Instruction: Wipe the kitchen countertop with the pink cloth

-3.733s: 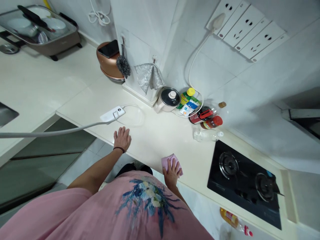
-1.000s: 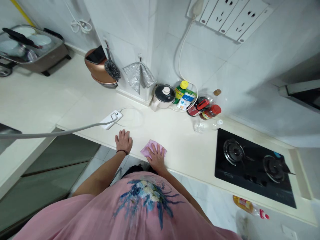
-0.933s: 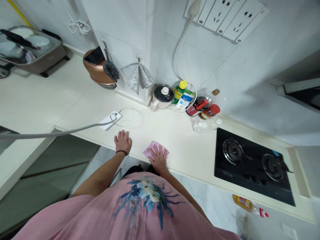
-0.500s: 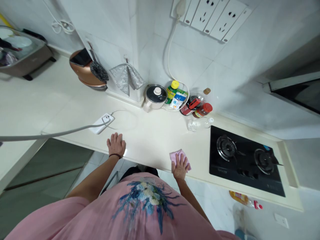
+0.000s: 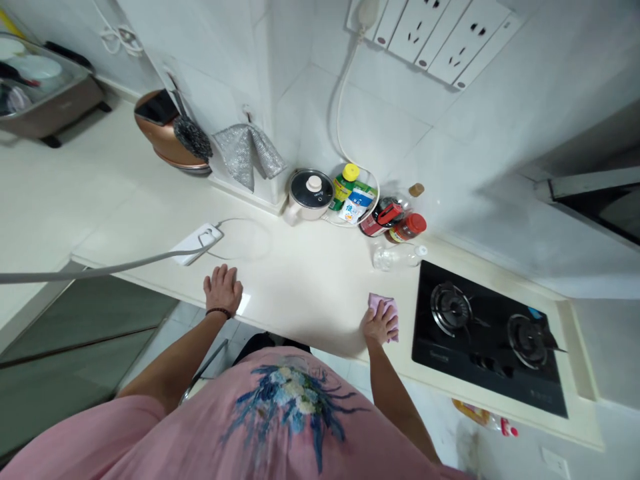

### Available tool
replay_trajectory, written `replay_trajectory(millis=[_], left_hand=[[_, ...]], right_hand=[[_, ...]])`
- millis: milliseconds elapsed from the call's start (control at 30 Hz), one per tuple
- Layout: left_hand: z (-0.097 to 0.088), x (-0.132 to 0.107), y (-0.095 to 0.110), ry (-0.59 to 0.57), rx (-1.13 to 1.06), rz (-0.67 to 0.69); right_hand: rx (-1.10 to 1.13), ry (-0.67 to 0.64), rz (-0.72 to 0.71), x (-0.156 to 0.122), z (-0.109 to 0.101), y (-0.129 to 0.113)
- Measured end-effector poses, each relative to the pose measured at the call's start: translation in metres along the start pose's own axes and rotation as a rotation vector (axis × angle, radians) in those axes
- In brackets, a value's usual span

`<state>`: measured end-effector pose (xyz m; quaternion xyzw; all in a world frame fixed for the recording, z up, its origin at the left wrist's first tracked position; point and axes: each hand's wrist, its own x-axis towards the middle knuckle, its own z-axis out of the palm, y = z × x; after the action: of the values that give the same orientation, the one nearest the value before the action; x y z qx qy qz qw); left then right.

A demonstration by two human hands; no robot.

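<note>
My right hand point(image 5: 381, 324) bears down on a folded pink cloth point(image 5: 384, 301) on the cream countertop point(image 5: 300, 287), with its fingers spread over the cloth. This hand is just left of the black gas stove point(image 5: 425, 320). My left hand point(image 5: 223, 291) holds nothing; it rests near the counter's front edge, fingers apart, with a beaded bracelet at the wrist. Just behind it lies a white power strip point(image 5: 187, 248) with a grey cable plugged in.
Along the wall stand a small lidded electric pot point(image 5: 311, 195), a yellow-capped bottle point(image 5: 345, 183), a blue-and-white packet point(image 5: 356, 205) and a red-lidded jar point(image 5: 407, 228). A clear bottle point(image 5: 397, 256) lies near the stove. A silver cloth point(image 5: 249, 153) hangs from a hook.
My right hand has slid to the right with the pink cloth, closer to the stove. My left hand stays in place on the counter; the view has shifted slightly.
</note>
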<state>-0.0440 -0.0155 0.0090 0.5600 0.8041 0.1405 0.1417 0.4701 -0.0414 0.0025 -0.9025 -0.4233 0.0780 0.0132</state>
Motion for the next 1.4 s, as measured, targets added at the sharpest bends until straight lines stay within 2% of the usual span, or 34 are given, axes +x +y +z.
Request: replay_trajectory(millis=[200, 367, 500, 633, 800, 933, 1033, 1167, 1400], left_hand=[[0.002, 0.000, -0.002, 0.026, 0.009, 0.005], [0.005, -0.001, -0.004, 0.041, 0.014, 0.011], [0.006, -0.001, -0.005, 0.050, 0.023, 0.010], [0.006, -0.002, -0.005, 0.052, 0.038, 0.004], [0.005, -0.002, -0.005, 0.044, 0.043, 0.011], [0.006, -0.001, -0.007, 0.044, 0.042, 0.007], [0.007, -0.001, -0.007, 0.040, 0.042, 0.000], [0.006, -0.001, -0.006, 0.034, 0.025, -0.007], [0.002, -0.002, -0.003, 0.036, 0.023, -0.016]], right_hand=[[0.101, -0.021, 0.181, 0.082, -0.010, -0.009], [0.142, -0.056, 0.222, 0.154, -0.017, -0.013], [0.107, -0.056, 0.188, 0.185, -0.014, -0.030], [0.032, -0.057, 0.015, 0.180, -0.010, -0.056], [-0.010, -0.051, -0.165, 0.141, -0.004, -0.086], [-0.032, -0.035, -0.296, 0.100, 0.005, -0.091], [-0.059, -0.013, -0.343, 0.084, 0.010, -0.087], [-0.067, 0.001, -0.341, 0.099, 0.005, -0.089], [-0.041, -0.046, -0.328, 0.172, -0.017, -0.105]])
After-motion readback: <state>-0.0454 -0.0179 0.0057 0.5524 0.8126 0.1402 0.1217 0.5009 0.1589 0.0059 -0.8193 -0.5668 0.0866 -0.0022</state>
